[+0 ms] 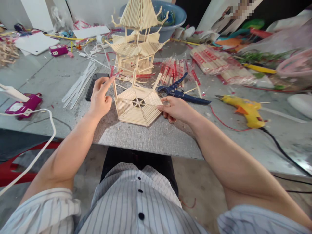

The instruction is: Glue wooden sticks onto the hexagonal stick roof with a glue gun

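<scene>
A hexagonal panel of thin wooden sticks (136,113) lies near the table's front edge, with a small gap around its crossed centre. Several upright stick posts rise from its back and left corners. My right hand (174,109) grips the panel's right corner, thumb on top and fingers curled below. At the left post (115,88), my left hand (100,96) has its index finger stretched out to the top, while the thumb is bent and apart. Behind the panel stands a tiered stick pagoda (137,45) with upturned roof corners.
Blue-handled pliers (179,92) and a yellow glue gun (246,110) lie to the right. A black phone (94,87) and white strips (79,84) are on the left. Packets of sticks (214,61) and a blue basin (179,19) sit farther back.
</scene>
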Action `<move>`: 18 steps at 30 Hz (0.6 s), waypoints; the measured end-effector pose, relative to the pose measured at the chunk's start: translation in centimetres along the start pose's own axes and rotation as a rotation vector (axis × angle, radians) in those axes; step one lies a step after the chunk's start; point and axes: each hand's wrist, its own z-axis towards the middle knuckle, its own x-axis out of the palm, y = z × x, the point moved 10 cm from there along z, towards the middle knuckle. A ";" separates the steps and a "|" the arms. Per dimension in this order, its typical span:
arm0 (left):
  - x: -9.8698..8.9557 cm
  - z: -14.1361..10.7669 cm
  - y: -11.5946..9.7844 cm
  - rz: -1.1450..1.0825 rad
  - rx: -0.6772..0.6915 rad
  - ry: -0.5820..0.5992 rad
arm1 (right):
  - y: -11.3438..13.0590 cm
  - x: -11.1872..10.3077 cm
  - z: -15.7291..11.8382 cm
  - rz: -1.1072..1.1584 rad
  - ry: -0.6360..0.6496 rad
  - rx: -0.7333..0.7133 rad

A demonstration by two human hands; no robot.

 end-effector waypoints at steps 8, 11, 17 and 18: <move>0.0 0.0 0.4 0.013 -0.030 0.005 | -0.1 0.0 -0.1 0.011 -0.002 0.001; 0.1 0.0 0.5 0.015 -0.048 0.013 | -0.1 0.1 0.0 0.016 0.000 -0.005; 0.2 0.1 0.5 0.031 -0.065 0.038 | -0.1 -0.1 -0.1 0.003 -0.007 0.008; 0.2 0.1 0.5 0.030 -0.068 0.043 | 0.0 -0.1 -0.1 0.000 -0.005 0.006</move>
